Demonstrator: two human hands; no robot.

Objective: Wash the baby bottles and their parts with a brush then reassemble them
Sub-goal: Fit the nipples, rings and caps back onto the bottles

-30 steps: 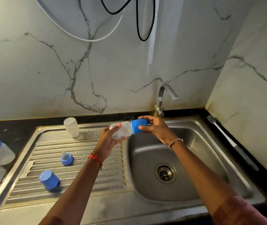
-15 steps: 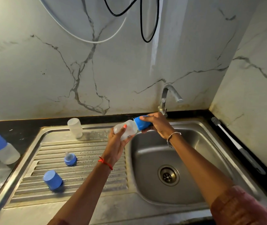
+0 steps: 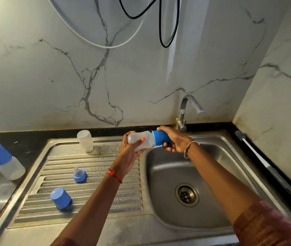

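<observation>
Just left of the tap [image 3: 185,110], my left hand [image 3: 128,153] has its fingers curled around the clear bottle [image 3: 148,139]; my right hand [image 3: 176,141] grips its blue cap [image 3: 159,137]; I judge this the cap-twisting step, loosening or tightening I cannot tell; next needs a firm counter-turn.

Frosted bottle [image 3: 141,141] and blue cap [image 3: 160,137] stand out against a white marble wall [image 3: 52,77] veined in grey. The left hand [image 3: 128,157] shows a coral-painted thumbnail and a red wrist thread [image 3: 115,175]; the right hand [image 3: 175,139] wears a silver bracelet [image 3: 189,148]. Blue repeats on a loose cap [image 3: 60,198], a teat ring [image 3: 79,176] and a capped bottle [image 3: 3,160]. The steel sink [image 3: 141,226] is dull grey with a ribbed drainboard [image 3: 97,201], and the counter [image 3: 26,142] is black.
</observation>
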